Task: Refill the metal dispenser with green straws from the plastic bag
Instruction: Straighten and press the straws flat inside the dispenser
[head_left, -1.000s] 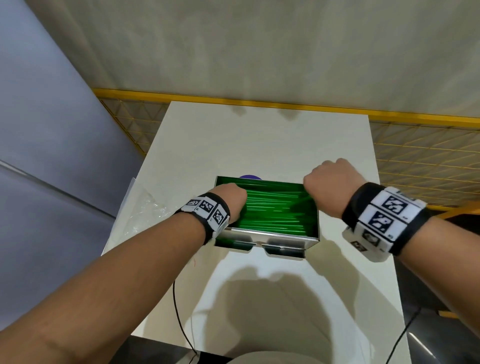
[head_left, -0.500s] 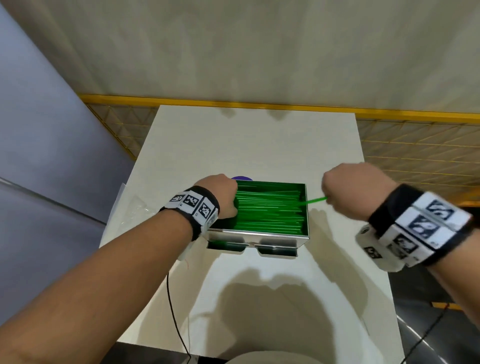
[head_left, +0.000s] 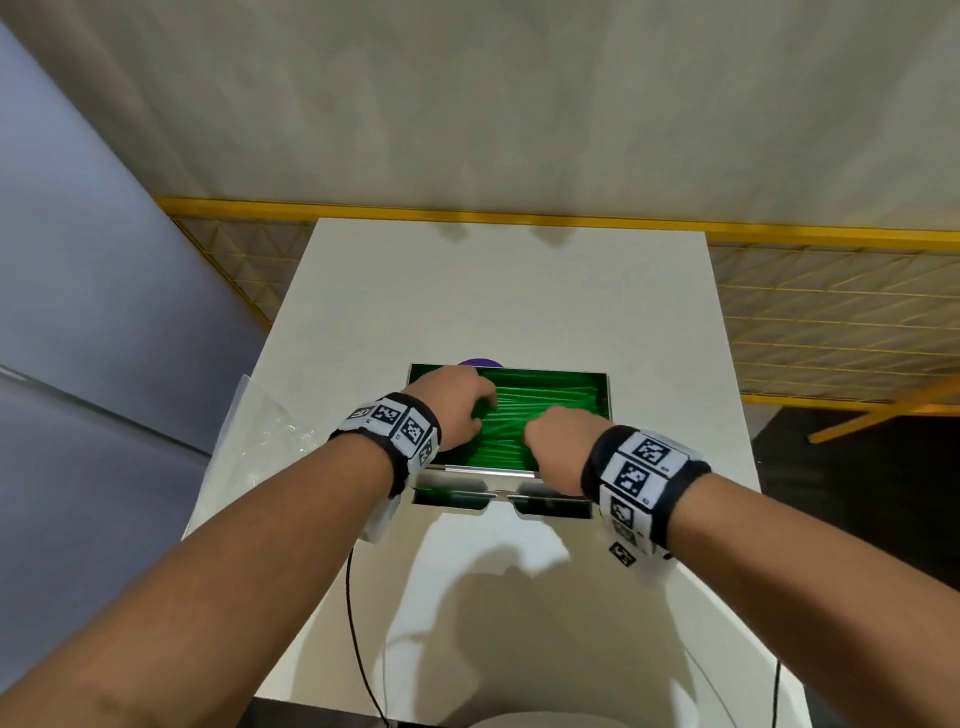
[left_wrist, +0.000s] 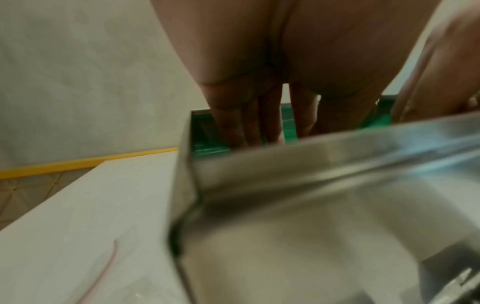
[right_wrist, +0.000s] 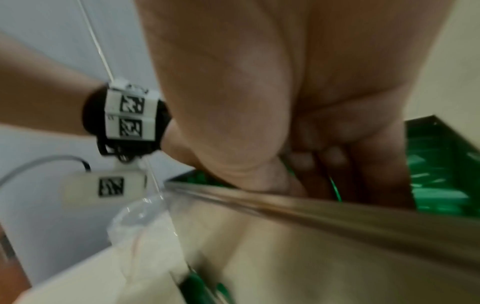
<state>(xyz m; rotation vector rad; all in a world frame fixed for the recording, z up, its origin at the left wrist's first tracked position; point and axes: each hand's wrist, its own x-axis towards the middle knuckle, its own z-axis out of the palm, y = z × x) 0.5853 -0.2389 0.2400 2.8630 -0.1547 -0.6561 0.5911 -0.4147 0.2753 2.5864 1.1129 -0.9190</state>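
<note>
The metal dispenser (head_left: 483, 472) stands open-topped on the white table (head_left: 493, 291), filled with green straws (head_left: 545, 395). My left hand (head_left: 457, 410) reaches into its left side; in the left wrist view its straight fingers (left_wrist: 259, 123) point down onto the straws (left_wrist: 205, 131) behind the steel wall (left_wrist: 311, 164). My right hand (head_left: 558, 441) hovers over the front middle of the box with curled fingers (right_wrist: 311, 160), and a thin green straw (right_wrist: 335, 189) runs between them. The clear plastic bag (head_left: 270, 431) lies crumpled left of the dispenser, also seen as the bag (right_wrist: 140, 216).
A purple object (head_left: 480, 362) peeks out behind the dispenser. Black cables (head_left: 358, 623) hang off the table's near edge. Yellow wire shelving (head_left: 831, 322) flanks the table at right and back, and a grey wall rises at left.
My right hand, which had drawn a straw out past the box's right edge, has swung back left over the straws. My left hand has slid further into the box.
</note>
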